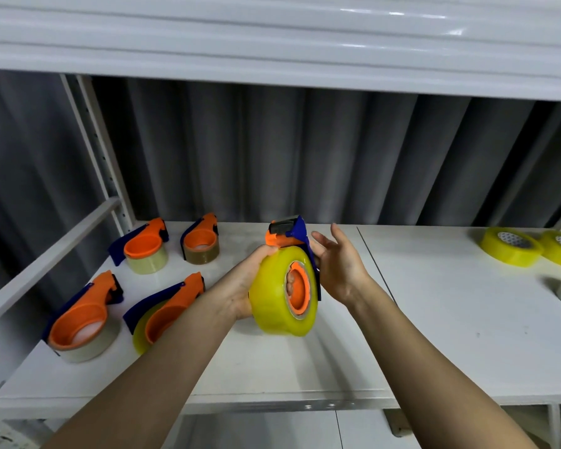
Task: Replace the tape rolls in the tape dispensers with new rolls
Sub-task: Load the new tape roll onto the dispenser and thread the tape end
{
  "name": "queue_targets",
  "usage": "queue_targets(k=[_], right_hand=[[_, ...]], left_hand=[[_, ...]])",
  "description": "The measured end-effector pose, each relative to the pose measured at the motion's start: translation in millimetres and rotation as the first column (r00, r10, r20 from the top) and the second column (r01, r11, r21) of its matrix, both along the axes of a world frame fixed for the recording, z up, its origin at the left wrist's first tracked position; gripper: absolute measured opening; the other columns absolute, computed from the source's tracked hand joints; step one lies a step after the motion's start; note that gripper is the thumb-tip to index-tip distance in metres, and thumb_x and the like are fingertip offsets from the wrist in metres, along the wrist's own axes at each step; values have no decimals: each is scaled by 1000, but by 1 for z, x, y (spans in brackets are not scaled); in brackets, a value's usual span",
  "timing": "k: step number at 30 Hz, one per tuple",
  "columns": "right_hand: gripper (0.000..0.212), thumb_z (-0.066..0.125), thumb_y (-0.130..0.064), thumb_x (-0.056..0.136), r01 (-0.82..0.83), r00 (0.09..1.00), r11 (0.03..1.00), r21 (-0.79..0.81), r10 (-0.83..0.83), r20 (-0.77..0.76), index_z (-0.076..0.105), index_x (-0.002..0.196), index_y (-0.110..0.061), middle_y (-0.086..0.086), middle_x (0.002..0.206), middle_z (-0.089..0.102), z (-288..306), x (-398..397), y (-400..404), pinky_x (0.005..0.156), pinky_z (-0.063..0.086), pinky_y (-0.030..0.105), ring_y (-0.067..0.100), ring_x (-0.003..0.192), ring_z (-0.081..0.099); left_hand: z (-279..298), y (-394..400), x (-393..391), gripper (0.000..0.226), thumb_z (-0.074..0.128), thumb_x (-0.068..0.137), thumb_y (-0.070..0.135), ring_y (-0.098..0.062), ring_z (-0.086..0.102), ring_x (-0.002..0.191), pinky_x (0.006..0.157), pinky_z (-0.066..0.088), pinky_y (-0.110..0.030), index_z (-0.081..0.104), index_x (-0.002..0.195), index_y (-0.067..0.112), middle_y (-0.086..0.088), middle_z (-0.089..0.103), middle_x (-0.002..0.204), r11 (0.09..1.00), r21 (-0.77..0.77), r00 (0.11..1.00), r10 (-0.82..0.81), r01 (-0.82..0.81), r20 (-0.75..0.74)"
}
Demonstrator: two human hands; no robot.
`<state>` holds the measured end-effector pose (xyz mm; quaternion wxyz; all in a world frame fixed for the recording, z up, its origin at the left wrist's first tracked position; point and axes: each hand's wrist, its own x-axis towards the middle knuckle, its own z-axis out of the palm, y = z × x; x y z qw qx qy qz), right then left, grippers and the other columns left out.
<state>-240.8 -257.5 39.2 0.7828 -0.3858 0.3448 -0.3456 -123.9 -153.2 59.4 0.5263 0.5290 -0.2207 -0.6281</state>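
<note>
Above shelf [434, 335]: left hand [243, 286] gripping yellow roll [272, 306] on dispenser [289, 231]; right hand [340, 264] open, fingers relaxed, beside dispenser.

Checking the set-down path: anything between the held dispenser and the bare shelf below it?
Nothing visible. The left hand grips the dispenser with its yellow roll above a bare patch of shelf. The four dispensers lie off to the left, the spare rolls far right.
</note>
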Motion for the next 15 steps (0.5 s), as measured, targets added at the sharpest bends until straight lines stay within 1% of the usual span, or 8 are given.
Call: queue_targets(k=[2,4,6,7,9,11,13,15], right_hand=[[49,32,-49,100,-28,999,998,-49,26,-48,41,136,-17,4,107,69,0,0,3,89,41,37,23,101,62],[48,33,-46,101,-18,985,981,-193,-15,-171,34,140,-18,3,126,59,-1,4,8,92,37,36,26,116,56],[43,37,-41,101,37,948,920,-390,-156,-278,36,137,-18,1,135,49,-7,6,13,90,37,31,25,122,52],[36,40,-39,101,67,926,874,-481,-234,-295,42,130,-19,0,131,51,-10,5,17,87,38,29,22,118,55],[20,45,-33,99,53,896,812,-582,-296,-331,50,112,-19,2,117,59,-14,3,21,80,44,28,18,99,62],[20,48,-32,98,-88,901,834,-544,-167,-401,51,110,-17,5,111,60,-15,1,26,76,46,28,16,89,61],[29,49,-33,98,-240,907,869,-433,43,-418,47,123,-19,5,112,59,-16,1,32,77,49,27,16,92,60],[36,49,-30,99,-277,915,867,-415,106,-389,44,133,-22,2,120,58,-21,2,32,84,50,27,16,102,59]], left_hand=[[-2,0,-2,35,49,94,40,-28,65,83,74,54,-40,64,109,14,-15,69,92,999,26,999,38,-38,14],[-5,-3,-4,38,50,94,42,-29,64,85,76,53,-40,63,115,13,-16,68,97,999,17,999,44,-44,15],[-4,-4,-5,36,50,94,43,-27,64,80,71,54,-36,67,104,12,-15,69,89,999,11,999,46,-46,1],[-4,-5,-3,35,49,94,41,-25,63,75,67,55,-33,67,96,11,-13,68,83,999,0,999,50,-50,-5],[-4,-8,-1,29,48,93,32,-24,63,75,70,54,-32,64,102,9,-13,66,85,999,-12,999,38,-38,12],[-5,-12,-1,22,48,92,22,-25,64,82,75,50,-36,60,109,13,-14,65,94,999,-8,997,43,-42,64],[-6,-18,-1,21,49,91,15,-29,63,84,75,50,-38,58,110,13,-16,65,97,996,13,992,85,-86,91],[-6,-24,0,28,54,89,16,-32,62,88,82,49,-44,58,116,13,-17,65,102,988,49,986,142,-146,85]])
